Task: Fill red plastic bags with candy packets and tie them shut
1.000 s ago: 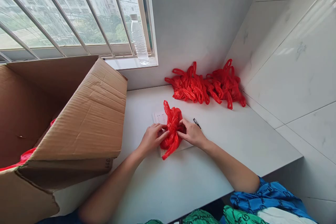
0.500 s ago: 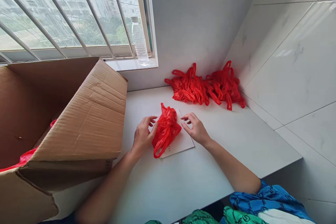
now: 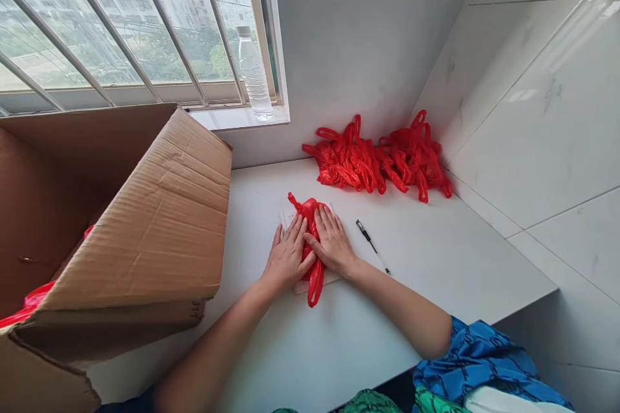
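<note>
Resting both hands (image 3: 289, 255) (image 3: 336, 247) on red bag (image 3: 309, 209)

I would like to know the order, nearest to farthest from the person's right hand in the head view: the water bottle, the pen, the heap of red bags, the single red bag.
From the right hand:
1. Single red bag: under it, touching.
2. Pen: to its right.
3. Heap of red bags: back by the wall.
4. Water bottle: on the windowsill.

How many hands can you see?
2. The left hand is on the left side of the red bag, and the right hand is on its right side. No other hands show.
</note>
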Action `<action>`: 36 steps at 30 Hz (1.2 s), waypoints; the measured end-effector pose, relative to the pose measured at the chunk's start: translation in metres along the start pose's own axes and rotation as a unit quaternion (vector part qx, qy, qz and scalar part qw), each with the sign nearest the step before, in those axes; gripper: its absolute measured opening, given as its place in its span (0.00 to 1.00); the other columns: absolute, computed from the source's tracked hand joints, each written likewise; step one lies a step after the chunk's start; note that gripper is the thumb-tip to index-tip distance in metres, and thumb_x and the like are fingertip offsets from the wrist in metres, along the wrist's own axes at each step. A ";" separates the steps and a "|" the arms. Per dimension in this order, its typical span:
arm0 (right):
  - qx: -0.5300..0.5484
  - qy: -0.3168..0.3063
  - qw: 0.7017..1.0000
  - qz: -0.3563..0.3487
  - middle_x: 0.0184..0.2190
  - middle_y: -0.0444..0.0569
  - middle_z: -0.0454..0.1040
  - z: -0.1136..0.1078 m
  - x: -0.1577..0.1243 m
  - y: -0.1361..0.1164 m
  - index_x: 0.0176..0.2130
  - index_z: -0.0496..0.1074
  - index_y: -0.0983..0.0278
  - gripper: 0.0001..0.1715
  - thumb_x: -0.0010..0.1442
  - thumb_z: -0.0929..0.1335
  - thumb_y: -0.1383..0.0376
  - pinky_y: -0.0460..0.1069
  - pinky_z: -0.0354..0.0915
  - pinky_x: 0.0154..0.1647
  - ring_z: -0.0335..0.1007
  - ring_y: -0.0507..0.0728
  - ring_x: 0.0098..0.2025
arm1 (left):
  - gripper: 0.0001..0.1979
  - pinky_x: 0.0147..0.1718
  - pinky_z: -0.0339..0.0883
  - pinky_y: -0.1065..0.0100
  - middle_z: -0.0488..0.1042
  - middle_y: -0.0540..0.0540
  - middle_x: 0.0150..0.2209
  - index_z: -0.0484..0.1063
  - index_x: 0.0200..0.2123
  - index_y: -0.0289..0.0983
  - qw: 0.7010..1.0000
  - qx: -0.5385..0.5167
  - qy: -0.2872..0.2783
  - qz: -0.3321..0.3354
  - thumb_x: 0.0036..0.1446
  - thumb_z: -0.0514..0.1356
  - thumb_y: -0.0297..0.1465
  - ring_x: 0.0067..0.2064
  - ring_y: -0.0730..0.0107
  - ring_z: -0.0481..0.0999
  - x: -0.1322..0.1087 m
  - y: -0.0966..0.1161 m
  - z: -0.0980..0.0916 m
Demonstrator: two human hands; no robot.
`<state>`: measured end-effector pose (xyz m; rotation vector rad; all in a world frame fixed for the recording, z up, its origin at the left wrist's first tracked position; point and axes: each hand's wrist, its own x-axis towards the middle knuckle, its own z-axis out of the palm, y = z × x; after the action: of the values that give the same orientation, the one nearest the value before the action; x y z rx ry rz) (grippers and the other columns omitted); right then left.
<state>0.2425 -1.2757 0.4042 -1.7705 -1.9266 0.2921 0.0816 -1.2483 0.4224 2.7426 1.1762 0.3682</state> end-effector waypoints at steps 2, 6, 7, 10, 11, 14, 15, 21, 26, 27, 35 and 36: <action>-0.002 -0.004 1.000 -0.001 0.73 0.58 0.37 0.000 -0.001 0.001 0.71 0.42 0.72 0.46 0.70 0.50 0.43 0.62 0.34 0.73 0.29 0.61 0.74 | 0.35 0.69 0.36 0.45 0.48 0.36 0.71 0.47 0.70 0.32 1.000 0.001 -0.002 -0.004 0.64 0.51 0.38 0.72 0.55 0.46 -0.001 0.000 0.001; -0.004 -0.004 1.000 -0.003 0.73 0.57 0.38 -0.001 -0.001 0.000 0.72 0.42 0.70 0.45 0.70 0.50 0.43 0.63 0.35 0.73 0.30 0.61 0.74 | 0.35 0.68 0.36 0.43 0.49 0.35 0.70 0.47 0.70 0.33 1.000 -0.011 -0.005 -0.004 0.64 0.51 0.38 0.72 0.53 0.47 -0.001 -0.002 0.004; -0.004 -0.003 1.000 -0.002 0.73 0.57 0.39 -0.001 -0.001 0.000 0.72 0.42 0.69 0.45 0.69 0.50 0.43 0.63 0.36 0.73 0.31 0.61 0.74 | 0.35 0.68 0.36 0.43 0.49 0.35 0.70 0.46 0.70 0.33 1.000 -0.014 -0.006 -0.004 0.64 0.51 0.38 0.72 0.53 0.47 -0.001 -0.003 0.005; -0.002 -0.009 1.000 0.001 0.73 0.57 0.39 -0.001 -0.001 0.000 0.72 0.42 0.70 0.46 0.69 0.50 0.43 0.63 0.35 0.73 0.31 0.61 0.74 | 0.35 0.68 0.36 0.44 0.49 0.35 0.71 0.46 0.71 0.34 1.000 -0.018 -0.014 -0.009 0.64 0.51 0.38 0.72 0.53 0.47 -0.001 -0.003 0.004; -0.001 -0.011 1.000 0.002 0.73 0.57 0.39 -0.002 -0.001 -0.001 0.72 0.42 0.70 0.46 0.69 0.50 0.42 0.63 0.34 0.73 0.31 0.61 0.74 | 0.35 0.68 0.36 0.44 0.49 0.36 0.71 0.46 0.71 0.34 1.000 -0.020 -0.016 -0.012 0.64 0.51 0.38 0.72 0.53 0.47 -0.001 -0.002 0.004; 0.001 -0.013 1.000 0.004 0.73 0.57 0.39 -0.003 -0.001 -0.001 0.72 0.42 0.70 0.47 0.69 0.50 0.42 0.62 0.34 0.73 0.31 0.61 0.74 | 0.35 0.68 0.36 0.44 0.49 0.36 0.71 0.46 0.71 0.35 0.999 -0.025 -0.018 -0.020 0.63 0.51 0.37 0.72 0.53 0.47 0.000 0.000 0.002; 0.001 -0.013 1.000 0.004 0.73 0.57 0.39 -0.003 -0.001 -0.001 0.72 0.43 0.70 0.47 0.69 0.50 0.42 0.62 0.34 0.73 0.31 0.61 0.74 | 0.35 0.68 0.35 0.44 0.49 0.36 0.71 0.46 0.71 0.34 0.999 -0.025 -0.021 -0.022 0.63 0.51 0.37 0.72 0.54 0.47 0.000 0.000 0.002; -0.003 -0.010 1.000 0.001 0.73 0.58 0.39 -0.001 -0.001 0.000 0.71 0.43 0.72 0.47 0.69 0.50 0.43 0.62 0.33 0.73 0.31 0.61 0.74 | 0.35 0.68 0.34 0.43 0.47 0.36 0.71 0.46 0.71 0.33 0.999 -0.027 -0.028 -0.022 0.64 0.51 0.37 0.72 0.54 0.46 0.000 0.001 0.002; -0.003 -0.006 1.000 0.001 0.73 0.57 0.40 -0.002 -0.001 -0.001 0.72 0.43 0.70 0.46 0.69 0.50 0.43 0.63 0.35 0.73 0.32 0.61 0.74 | 0.35 0.68 0.34 0.44 0.48 0.36 0.71 0.45 0.71 0.35 0.999 -0.032 -0.018 -0.015 0.64 0.51 0.37 0.72 0.54 0.46 -0.001 -0.001 0.003; -0.003 -0.008 1.000 0.001 0.73 0.57 0.40 -0.002 -0.001 -0.001 0.72 0.43 0.71 0.46 0.69 0.50 0.43 0.63 0.34 0.73 0.32 0.62 0.74 | 0.35 0.68 0.34 0.44 0.48 0.36 0.71 0.45 0.71 0.35 0.999 -0.033 -0.018 -0.015 0.64 0.51 0.38 0.72 0.54 0.46 -0.001 -0.001 0.003; -0.005 -0.004 1.000 0.000 0.73 0.56 0.40 -0.001 -0.001 0.000 0.72 0.43 0.69 0.45 0.69 0.51 0.43 0.63 0.35 0.73 0.33 0.61 0.74 | 0.35 0.68 0.34 0.44 0.48 0.36 0.71 0.45 0.71 0.36 0.999 -0.035 -0.012 -0.011 0.64 0.51 0.38 0.72 0.54 0.47 -0.001 -0.003 0.005; -0.006 -0.006 1.000 0.001 0.73 0.56 0.40 -0.001 -0.001 0.000 0.72 0.43 0.69 0.45 0.69 0.50 0.43 0.63 0.35 0.73 0.32 0.61 0.74 | 0.35 0.68 0.34 0.44 0.48 0.36 0.71 0.45 0.71 0.36 0.999 -0.036 -0.014 -0.013 0.64 0.51 0.38 0.72 0.54 0.46 -0.001 -0.003 0.005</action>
<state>0.2433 -1.2772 0.4049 -1.7811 -1.9388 0.2922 0.0800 -1.2475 0.4171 2.6595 1.1668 0.3598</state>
